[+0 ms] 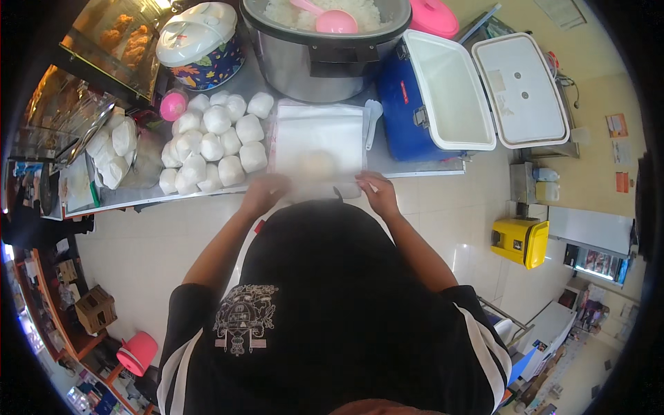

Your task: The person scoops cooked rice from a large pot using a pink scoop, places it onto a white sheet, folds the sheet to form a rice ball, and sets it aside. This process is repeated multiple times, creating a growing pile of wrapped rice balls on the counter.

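Note:
My left hand [267,193] and my right hand [377,189] are at the near edge of a stack of white paper sheets [321,127]. Between them a thin translucent sheet lies over a pale rounded mound [315,165], blurred and partly hidden. The fingers of my right hand pinch the sheet's right corner. My left hand is blurred at its left side, so its grip cannot be made out. Several white paper-wrapped bundles [211,147] are piled to the left. Beyond the stack stands a large rice cooker [311,72] of cooked rice with a pink scoop [336,22].
A blue cooler box [402,111] with its lid open stands right of a white rice paddle [373,124]. At the left are a patterned food container [207,67], a pink round item [173,106], metal tongs [93,129] and a glass case of fried food [116,44].

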The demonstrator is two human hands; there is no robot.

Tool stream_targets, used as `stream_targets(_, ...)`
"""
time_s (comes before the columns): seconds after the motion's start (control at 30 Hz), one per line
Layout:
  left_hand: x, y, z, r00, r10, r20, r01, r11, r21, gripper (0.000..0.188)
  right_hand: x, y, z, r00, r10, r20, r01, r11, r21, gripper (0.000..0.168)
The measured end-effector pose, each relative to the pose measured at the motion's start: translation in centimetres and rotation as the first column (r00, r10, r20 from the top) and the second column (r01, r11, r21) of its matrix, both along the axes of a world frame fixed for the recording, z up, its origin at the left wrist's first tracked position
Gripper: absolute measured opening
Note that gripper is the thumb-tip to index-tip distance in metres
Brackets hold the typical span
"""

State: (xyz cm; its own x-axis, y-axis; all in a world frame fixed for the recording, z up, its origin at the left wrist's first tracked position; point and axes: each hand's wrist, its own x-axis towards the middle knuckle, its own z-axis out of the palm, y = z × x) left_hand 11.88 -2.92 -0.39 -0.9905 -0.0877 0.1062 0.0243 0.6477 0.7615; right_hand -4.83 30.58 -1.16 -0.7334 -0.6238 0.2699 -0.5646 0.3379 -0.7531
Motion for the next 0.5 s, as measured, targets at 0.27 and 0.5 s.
stream_targets(0.27, -4.2, 0.1, -1.0, 0.886, 0.308, 0.347, -0.401, 0.884, 0.240, 0.037, -2.3, -3.4, -1.7, 0.898, -0.307, 0.316, 0.252, 0.946, 0.202, 0.041)
stream_targets(0.5, -6.2, 0.1, -3.8, 0.799, 0.444, 0.406, -0.429, 0.894, -0.132, 0.047, -3.2, -4.5, -2.1, 0.957, -0.278, 0.082, 0.223, 0.887, 0.403, 0.043)
